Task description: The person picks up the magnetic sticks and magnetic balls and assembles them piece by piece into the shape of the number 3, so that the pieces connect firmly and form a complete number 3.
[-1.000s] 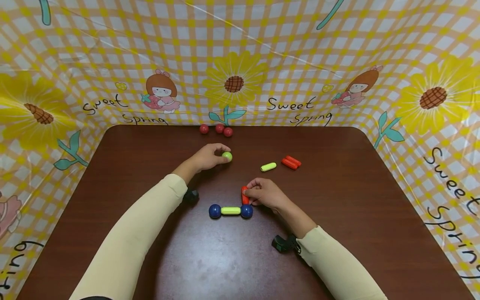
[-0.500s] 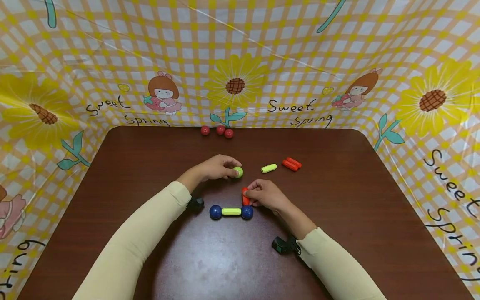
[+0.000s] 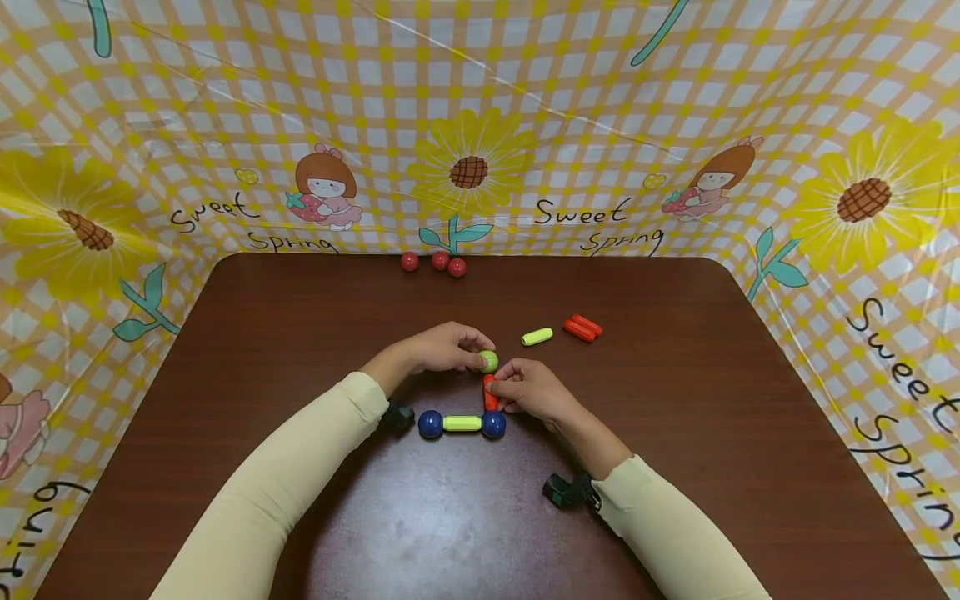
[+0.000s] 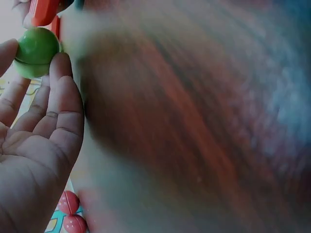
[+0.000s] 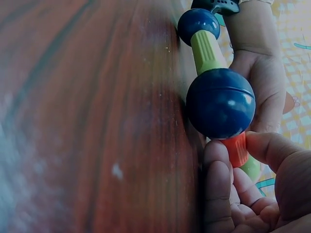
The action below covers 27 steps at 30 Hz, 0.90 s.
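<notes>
Thumb and fingertips of my left hand (image 3: pixel 447 347) pinch a green ball (image 4: pixel 36 51), held at the far end of a red rod (image 3: pixel 491 392). My right hand (image 3: pixel 534 389) pinches that rod between thumb and fingers. The rod's near end meets a dark blue ball (image 5: pixel 221 103). From this ball a yellow-green rod (image 3: pixel 462 423) runs left to a second blue ball (image 3: pixel 431 424), all in one line on the table. In the right wrist view the green ball shows partly behind the red rod.
A loose yellow-green rod (image 3: pixel 537 337) and two red rods (image 3: pixel 582 327) lie beyond my right hand. Three red balls (image 3: pixel 440 261) sit along the table's back edge. A checked, flower-printed cloth (image 3: pixel 480 125) hangs behind the brown table (image 3: pixel 675 350) and at its sides.
My left hand has moved right and nearer with the green ball, bringing it to the far end of the red rod. The right hand keeps its grip in place.
</notes>
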Each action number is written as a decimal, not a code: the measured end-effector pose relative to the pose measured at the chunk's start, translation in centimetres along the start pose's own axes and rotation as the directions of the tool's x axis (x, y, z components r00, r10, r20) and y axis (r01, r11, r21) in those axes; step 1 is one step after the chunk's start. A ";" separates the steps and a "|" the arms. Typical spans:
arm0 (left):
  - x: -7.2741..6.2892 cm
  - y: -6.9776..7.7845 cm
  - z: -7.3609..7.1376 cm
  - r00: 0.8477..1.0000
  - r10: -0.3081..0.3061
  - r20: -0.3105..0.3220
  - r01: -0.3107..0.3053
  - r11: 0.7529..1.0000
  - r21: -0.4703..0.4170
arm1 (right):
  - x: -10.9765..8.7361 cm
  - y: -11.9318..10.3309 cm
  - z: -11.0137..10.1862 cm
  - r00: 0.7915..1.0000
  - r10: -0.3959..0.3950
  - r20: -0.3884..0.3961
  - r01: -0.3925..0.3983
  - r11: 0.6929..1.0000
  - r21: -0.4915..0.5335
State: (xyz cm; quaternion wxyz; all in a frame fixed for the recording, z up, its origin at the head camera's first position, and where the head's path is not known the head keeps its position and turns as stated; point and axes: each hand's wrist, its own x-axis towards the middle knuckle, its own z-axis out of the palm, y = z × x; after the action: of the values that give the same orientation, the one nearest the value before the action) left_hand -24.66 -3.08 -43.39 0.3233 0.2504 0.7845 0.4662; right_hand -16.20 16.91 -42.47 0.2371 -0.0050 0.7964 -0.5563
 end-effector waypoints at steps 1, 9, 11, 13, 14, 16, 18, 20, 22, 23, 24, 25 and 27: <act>0.0 0.0 0.1 1.000 0.004 0.007 -0.004 1.000 0.001 | -0.3 -0.4 0.1 1.000 0.000 -0.002 0.000 1.000 -0.002; 0.0 0.0 0.3 1.000 -0.005 0.024 0.005 1.000 -0.011 | -0.7 -0.9 0.2 1.000 -0.016 -0.008 0.016 1.000 0.000; 0.0 -0.1 0.3 1.000 -0.010 0.030 0.010 1.000 -0.019 | 0.0 0.0 0.1 1.000 0.001 -0.012 -0.001 1.000 -0.003; 0.0 -0.2 0.3 0.999 -0.012 0.034 0.013 1.000 -0.023 | 0.7 1.0 -0.1 1.000 0.000 -0.017 0.000 1.000 -0.001; 0.0 -0.2 0.2 0.999 -0.012 0.035 0.013 1.000 -0.024 | 0.9 1.3 -0.1 1.000 -0.003 -0.020 0.003 1.000 0.001; 0.0 -0.3 0.2 0.999 -0.012 0.037 0.013 1.000 -0.026 | 1.1 1.5 -0.1 1.000 -0.010 -0.025 0.010 1.000 -0.001; -0.1 -0.3 0.3 0.999 -0.013 0.041 0.014 1.000 -0.024 | 1.1 1.6 -0.1 0.999 -0.017 -0.030 0.016 1.000 -0.005; -0.1 -0.4 0.3 0.999 -0.015 0.041 0.015 1.000 -0.020 | 1.1 1.7 0.0 0.999 -0.022 -0.031 0.022 1.000 -0.008; -0.1 -0.5 0.3 0.999 -0.015 0.036 0.015 1.000 -0.008 | 1.1 1.7 0.1 0.999 -0.025 -0.034 0.025 1.000 -0.009; -0.1 -0.5 0.3 0.999 -0.014 0.032 0.014 1.000 -0.001 | 1.0 1.6 0.1 0.999 -0.024 -0.036 0.024 1.000 -0.008; -0.1 -0.6 0.4 1.000 -0.013 0.028 0.013 1.000 0.008 | 1.0 1.6 0.2 0.999 -0.022 -0.039 0.022 1.000 -0.006; -0.1 -0.6 0.4 1.000 -0.012 0.025 0.012 1.000 0.014 | 1.0 1.6 0.2 0.999 -0.021 -0.040 0.021 1.000 -0.003; -0.1 -0.7 0.4 1.000 -0.008 0.021 0.008 1.000 0.028 | 1.0 1.6 0.2 0.999 -0.020 -0.042 0.021 1.000 0.003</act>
State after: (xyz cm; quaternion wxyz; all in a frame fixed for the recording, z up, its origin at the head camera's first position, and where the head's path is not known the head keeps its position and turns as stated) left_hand -24.31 -3.22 -44.10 0.3297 0.2566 0.7886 0.4512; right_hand -16.62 17.07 -44.32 0.2147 -0.0011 0.8001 -0.5601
